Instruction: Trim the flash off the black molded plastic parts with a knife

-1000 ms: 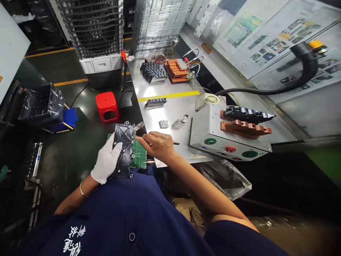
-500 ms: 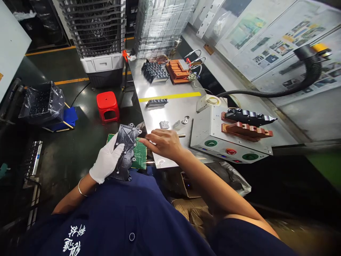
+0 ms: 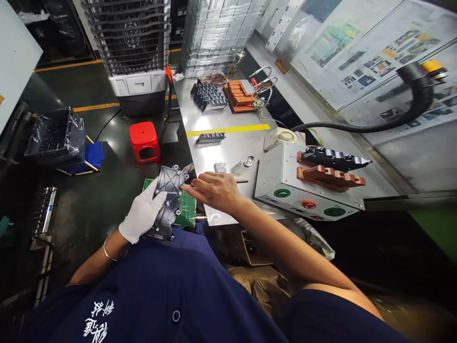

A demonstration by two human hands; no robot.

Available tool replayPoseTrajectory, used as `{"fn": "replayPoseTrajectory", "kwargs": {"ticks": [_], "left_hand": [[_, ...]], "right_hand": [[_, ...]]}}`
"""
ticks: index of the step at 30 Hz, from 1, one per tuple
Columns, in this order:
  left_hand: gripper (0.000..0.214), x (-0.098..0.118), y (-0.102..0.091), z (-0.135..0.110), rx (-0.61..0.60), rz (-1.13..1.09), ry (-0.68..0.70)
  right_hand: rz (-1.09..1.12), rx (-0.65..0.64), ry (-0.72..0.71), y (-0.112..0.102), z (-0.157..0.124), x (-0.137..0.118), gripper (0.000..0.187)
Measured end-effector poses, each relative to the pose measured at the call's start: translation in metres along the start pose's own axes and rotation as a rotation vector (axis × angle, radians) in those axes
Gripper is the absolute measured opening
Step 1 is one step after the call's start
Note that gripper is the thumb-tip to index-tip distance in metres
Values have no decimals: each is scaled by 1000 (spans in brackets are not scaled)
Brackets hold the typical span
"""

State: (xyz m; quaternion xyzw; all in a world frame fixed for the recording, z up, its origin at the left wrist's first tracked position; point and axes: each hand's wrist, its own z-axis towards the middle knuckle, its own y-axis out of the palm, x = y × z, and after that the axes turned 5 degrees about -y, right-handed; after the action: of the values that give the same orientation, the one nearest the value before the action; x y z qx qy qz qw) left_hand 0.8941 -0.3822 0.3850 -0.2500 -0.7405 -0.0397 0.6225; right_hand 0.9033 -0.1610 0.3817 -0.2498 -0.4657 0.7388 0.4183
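My left hand (image 3: 142,213), in a white glove, grips a flat black moulded plastic part (image 3: 167,200) and holds it upright over a green mat (image 3: 187,208) at the near end of the steel table. My bare right hand (image 3: 213,190) is closed around a thin stick-like tool (image 3: 241,180), whose tip sits at the part's right edge. The tool's back end pokes out to the right of my hand.
A grey control box (image 3: 285,181) with green and red buttons carries copper-coloured fixtures (image 3: 330,176) and a black part. The steel table (image 3: 228,143) holds small metal pieces, a tape roll (image 3: 285,136), black parts and an orange fixture (image 3: 242,94). A red stool (image 3: 144,138) stands on the floor.
My right hand has lifted slightly and shifted right, still pinching the tool at the part's edge. The left hand has tilted the black part a little.
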Motion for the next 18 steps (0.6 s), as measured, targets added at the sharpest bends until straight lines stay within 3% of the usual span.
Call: {"fn": "replayPoseTrajectory", "kwargs": {"ticks": [7,13,18], "left_hand": [[55,-2,1,-1,56,-110,5],[55,-3,1,-1,73,-91,-4],[55,-4,0,-1,11,-85,-1]], "right_hand": [[166,97,59,3,-8,0,47],[37,100,14,3,-9,-3,51],[3,116,29,2,-10,1,52]]}}
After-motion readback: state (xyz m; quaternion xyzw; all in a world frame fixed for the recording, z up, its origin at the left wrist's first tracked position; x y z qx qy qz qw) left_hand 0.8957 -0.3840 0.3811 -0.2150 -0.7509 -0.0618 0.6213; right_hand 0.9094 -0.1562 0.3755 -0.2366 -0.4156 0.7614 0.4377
